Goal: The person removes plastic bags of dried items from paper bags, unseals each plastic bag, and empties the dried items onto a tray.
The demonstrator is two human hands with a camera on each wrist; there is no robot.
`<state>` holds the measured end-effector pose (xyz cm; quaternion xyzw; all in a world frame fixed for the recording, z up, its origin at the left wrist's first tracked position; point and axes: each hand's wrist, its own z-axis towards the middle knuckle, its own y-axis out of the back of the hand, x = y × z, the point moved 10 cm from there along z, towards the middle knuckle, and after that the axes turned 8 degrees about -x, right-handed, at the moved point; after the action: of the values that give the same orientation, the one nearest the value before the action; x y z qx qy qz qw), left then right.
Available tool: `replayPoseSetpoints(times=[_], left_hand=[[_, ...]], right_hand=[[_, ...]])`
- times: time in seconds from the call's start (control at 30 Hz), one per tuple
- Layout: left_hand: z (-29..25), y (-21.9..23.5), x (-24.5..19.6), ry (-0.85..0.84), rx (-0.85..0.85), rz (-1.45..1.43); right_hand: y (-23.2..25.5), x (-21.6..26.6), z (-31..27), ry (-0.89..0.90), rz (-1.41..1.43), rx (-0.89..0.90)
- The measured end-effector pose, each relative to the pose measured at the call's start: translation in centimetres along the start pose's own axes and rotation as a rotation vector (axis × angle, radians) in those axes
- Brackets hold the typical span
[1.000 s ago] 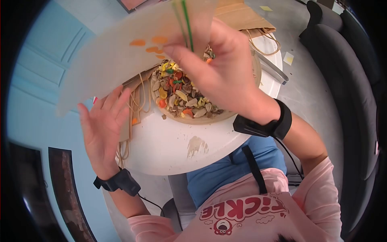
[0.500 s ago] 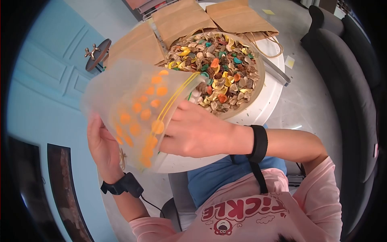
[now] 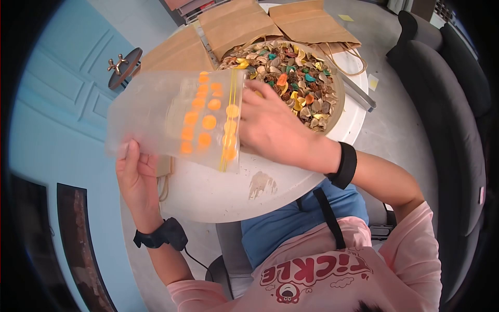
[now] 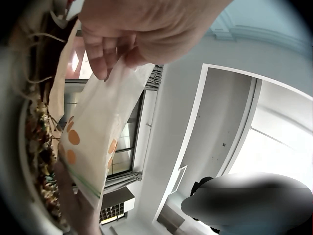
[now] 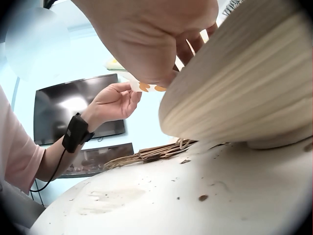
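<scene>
A translucent zip bag [image 3: 156,109] printed with orange dots stretches sideways between both hands, its yellow zip strip toward the right hand. My left hand [image 3: 138,171] pinches the lower corner at its closed end between thumb and fingers, as the left wrist view also shows. At the zip end my right hand [image 3: 280,130] grips the bag's mouth, its fingertips partly hidden behind the plastic. Just beyond that hand sits a wide round bowl [image 3: 338,106] full of potpourri [image 3: 291,78]: dried petals and pods in beige, yellow, orange and green. The bag overlaps the bowl's left side.
Several brown paper bags [image 3: 236,23] with twine handles lie along the back of the white round table [image 3: 223,200]. A grey strip-like tool [image 3: 358,93] rests right of the bowl. Crumbs and a beige smear [image 3: 262,184] mark the tabletop's front. A dark sofa [image 3: 442,130] stands at right.
The bag has come down from in front of the camera and now lies level between the hands. My left hand went from spread fingers to pinching its corner. The right hand moved to its mouth.
</scene>
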<state>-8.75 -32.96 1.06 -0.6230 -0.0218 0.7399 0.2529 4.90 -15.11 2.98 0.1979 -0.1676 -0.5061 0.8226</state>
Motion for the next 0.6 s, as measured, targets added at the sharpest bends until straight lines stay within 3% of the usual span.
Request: replayPoseSetpoints(times=[0.03,0.1,0.37,0.5,0.6], left_hand=[[0.0,-0.3,-0.3,-0.036,0.004,0.033],[0.0,-1.3,-0.8,-0.072,0.008,0.064],[0.0,-3.6,-2.3,-0.229,0.048,0.204],[-0.3,-3.0,-2.4,-0.23,0.04,0.185],[-0.4,-2.6,-2.3,-0.117,0.136,-0.045]], right_hand=[[0.2,-0.5,0.0,0.0,-0.001,0.001],[-1.1,-2.2,-0.4,-0.063,-0.151,0.204],[0.9,-4.1,-0.1,-0.182,-0.15,0.065],[2.1,-2.8,0.2,-0.074,-0.035,-0.038],[3.3,-1.0,0.4,0.019,-0.021,-0.091]])
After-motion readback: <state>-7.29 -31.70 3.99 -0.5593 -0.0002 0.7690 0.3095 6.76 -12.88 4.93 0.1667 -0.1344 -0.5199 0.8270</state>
